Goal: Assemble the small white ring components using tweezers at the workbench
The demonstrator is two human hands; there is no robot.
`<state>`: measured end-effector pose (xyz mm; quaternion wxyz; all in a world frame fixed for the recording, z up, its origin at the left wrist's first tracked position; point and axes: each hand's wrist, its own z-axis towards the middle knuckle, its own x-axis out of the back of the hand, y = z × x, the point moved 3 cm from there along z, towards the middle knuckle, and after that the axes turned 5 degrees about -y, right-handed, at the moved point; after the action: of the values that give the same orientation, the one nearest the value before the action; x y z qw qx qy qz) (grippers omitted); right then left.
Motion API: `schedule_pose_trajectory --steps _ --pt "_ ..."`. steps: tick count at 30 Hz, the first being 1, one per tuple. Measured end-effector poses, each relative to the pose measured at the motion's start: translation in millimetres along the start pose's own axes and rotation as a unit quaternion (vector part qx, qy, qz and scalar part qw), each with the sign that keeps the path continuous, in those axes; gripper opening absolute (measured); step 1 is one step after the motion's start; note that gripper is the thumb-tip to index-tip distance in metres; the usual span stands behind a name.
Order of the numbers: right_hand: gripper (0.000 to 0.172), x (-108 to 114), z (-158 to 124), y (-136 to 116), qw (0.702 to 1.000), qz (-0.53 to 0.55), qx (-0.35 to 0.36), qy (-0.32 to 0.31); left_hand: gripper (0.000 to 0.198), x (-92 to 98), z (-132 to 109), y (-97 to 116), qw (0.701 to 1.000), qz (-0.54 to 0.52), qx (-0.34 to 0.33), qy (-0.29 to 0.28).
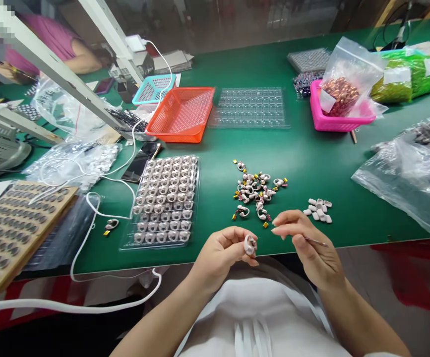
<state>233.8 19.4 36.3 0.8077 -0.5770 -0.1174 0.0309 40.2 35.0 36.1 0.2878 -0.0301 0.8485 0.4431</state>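
Between its thumb and fingers, my left hand (226, 255) grips a small pale ring-shaped part (250, 245) near the table's front edge. To its right, my right hand (311, 248) holds a thin metal tool (316, 242) against the palm and thumb, its index finger stretched toward the left. Beyond both hands lies a loose pile of pale curved parts (254, 189) with yellow tabs. Small pale oblong caps (321, 210) sit beyond my right hand. On the left, a clear tray (196, 198) holds rows of similar pale parts.
An orange basket (207, 116), an empty clear tray (252, 108) and a pink basket (343, 124) stand farther back. A white cable (84, 238) loops at left beside a wooden board (36, 248). Plastic bags (404, 173) lie right. Another person's arm (84, 59) shows at upper left.
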Motion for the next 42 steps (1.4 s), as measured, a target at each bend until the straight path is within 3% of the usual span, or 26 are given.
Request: schedule_pose_trajectory --steps 4,9,13,30,42 --pt "0.042 -3 -6 9 0.997 0.025 -0.020 0.072 0.020 2.0 -2 -2 0.998 0.028 -0.050 0.030" --pt "0.034 -3 -15 12 0.990 0.096 0.000 0.104 0.016 6.3 -5 -1 0.989 0.064 -0.107 0.078" --pt "0.022 -7 -20 4 0.986 0.136 0.030 0.090 0.015 6.1 -6 0 0.984 0.070 -0.125 0.108" --pt "0.038 -21 -25 0 0.993 0.034 0.092 0.062 0.012 9.1 -6 -8 0.975 0.084 -0.163 0.127" --pt "0.032 -29 -18 9 0.991 0.074 0.055 0.095 0.012 8.6 -5 -11 0.978 0.078 -0.151 0.122"
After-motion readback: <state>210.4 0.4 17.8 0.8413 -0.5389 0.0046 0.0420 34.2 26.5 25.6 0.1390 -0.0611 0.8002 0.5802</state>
